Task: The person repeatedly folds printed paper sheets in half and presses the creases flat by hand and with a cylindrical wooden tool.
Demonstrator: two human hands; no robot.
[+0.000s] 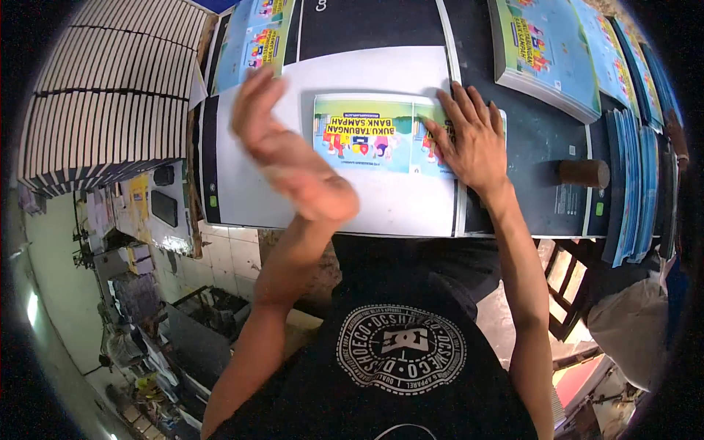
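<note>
Right hand (475, 150): fingers (464, 104) spread flat on one end of the printed piece (363, 136), gripping nothing, presumably to steady it | printed piece: beneath right fingers, extending leftward on the surface (381, 209) | left hand (287, 155): blurred, raised, loosely open, seemingly empty, perhaps keeping clear

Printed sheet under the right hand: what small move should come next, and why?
Probably lower the left hand onto the left end of the printed sheet to steady it. The right hand lies spread over the right end, while the left looks open and empty, blurred and seemingly raised, so the left end appears unpressed.
</note>
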